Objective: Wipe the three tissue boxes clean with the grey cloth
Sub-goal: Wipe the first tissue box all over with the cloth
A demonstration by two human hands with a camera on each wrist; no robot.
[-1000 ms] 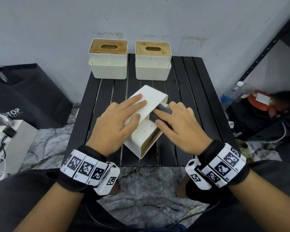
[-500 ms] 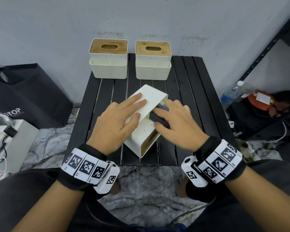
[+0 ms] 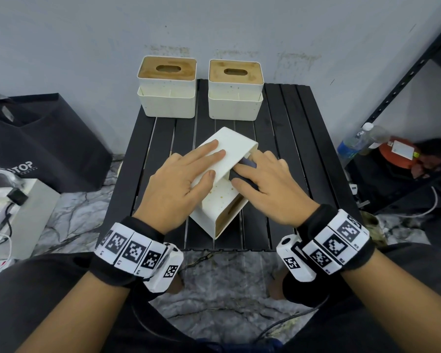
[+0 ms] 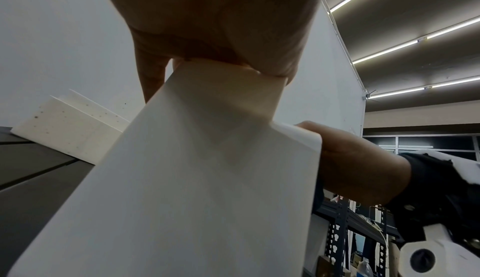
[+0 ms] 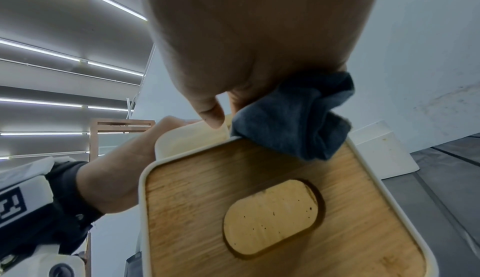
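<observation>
The tissue box [image 3: 224, 184] lies tipped on its side on the table [image 3: 285, 128], exposing a speckled wall. The left hand [image 3: 183, 184], fingers flat, pins it steady. The right hand [image 3: 267, 184] bunches the grey cloth [image 5: 298, 117] against its upper edge.

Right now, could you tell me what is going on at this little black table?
A person is cleaning a white tissue box that lies tipped on its side on the black slatted table. The left hand presses flat on it while the right hand rubs the grey cloth against its side. Two more boxes stand upright at the back by the wall, their wooden lids looking grimy.
</observation>
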